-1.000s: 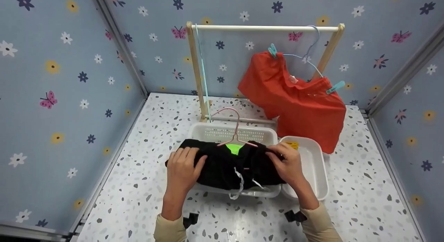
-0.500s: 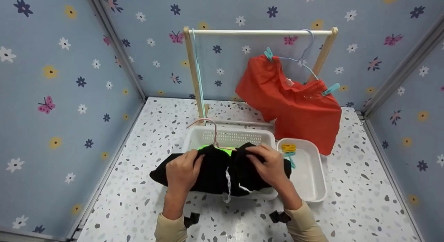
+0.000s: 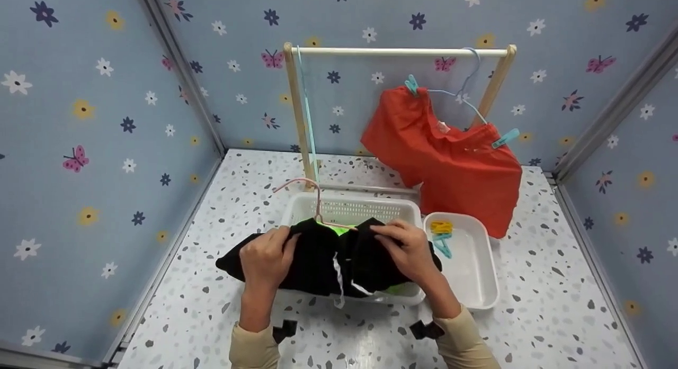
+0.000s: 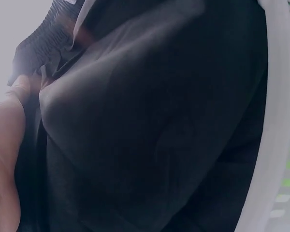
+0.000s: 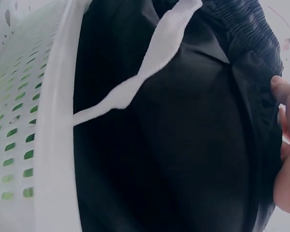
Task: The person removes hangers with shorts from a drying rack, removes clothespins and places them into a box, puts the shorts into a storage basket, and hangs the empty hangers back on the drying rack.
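Black shorts (image 3: 312, 258) with a gathered elastic waistband (image 5: 241, 24) and a white drawstring (image 5: 157, 53) are held over a white perforated basket (image 3: 408, 206). My left hand (image 3: 265, 258) pinches the waistband left of the middle. Further right, my right hand (image 3: 408, 247) pinches it between thumb and fingers. A pink hanger (image 3: 318, 199) stands up from the waist opening, its hook tilted to the left and its lower part hidden by the black cloth. Bright green cloth (image 3: 339, 229) shows behind the waistband.
Red shorts (image 3: 455, 162) hang by two teal clips from a blue hanger (image 3: 466, 78) on a rack (image 3: 397, 52). A light teal hanger (image 3: 307, 109) hangs at its left end. A white tray (image 3: 476, 268) holds yellow clothespins (image 3: 440, 227) and teal clothespins (image 3: 443, 244).
Both hands have come closer together and gathered the waistband. The pink hanger has shifted left, its hook now pointing left. The tray's teal clothespins have come into sight.
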A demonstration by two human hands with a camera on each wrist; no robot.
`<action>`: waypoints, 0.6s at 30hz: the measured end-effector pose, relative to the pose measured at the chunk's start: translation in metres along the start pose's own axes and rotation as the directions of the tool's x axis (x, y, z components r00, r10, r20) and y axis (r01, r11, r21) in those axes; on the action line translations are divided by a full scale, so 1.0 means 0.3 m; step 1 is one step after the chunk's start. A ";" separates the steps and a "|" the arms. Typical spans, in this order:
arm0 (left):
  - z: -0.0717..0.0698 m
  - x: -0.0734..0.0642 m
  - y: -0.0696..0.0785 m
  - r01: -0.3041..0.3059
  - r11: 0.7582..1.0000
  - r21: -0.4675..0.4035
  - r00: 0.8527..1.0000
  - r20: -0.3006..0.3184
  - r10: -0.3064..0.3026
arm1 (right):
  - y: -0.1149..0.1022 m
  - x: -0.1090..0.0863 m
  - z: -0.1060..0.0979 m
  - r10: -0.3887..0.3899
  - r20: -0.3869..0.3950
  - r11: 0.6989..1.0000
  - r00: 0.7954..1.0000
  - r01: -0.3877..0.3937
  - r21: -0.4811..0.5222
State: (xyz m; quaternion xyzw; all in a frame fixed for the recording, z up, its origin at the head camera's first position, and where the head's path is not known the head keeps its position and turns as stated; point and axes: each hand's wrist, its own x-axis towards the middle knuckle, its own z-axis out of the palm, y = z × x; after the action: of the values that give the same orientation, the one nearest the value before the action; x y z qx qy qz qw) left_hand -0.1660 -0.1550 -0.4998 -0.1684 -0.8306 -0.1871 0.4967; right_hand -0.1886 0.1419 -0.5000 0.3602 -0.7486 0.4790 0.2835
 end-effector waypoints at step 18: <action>-0.029 0.004 -0.076 0.117 0.990 0.079 0.988 -0.115 -0.108 | -0.050 0.019 -0.091 0.143 -0.261 0.990 0.955 -0.137 0.043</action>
State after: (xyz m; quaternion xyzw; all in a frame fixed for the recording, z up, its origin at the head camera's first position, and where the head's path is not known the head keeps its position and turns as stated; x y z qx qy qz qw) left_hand -0.1705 -0.1788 -0.4981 -0.0894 -0.8174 -0.1881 0.5371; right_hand -0.1775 0.1612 -0.4774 0.2430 -0.7219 0.5507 0.3412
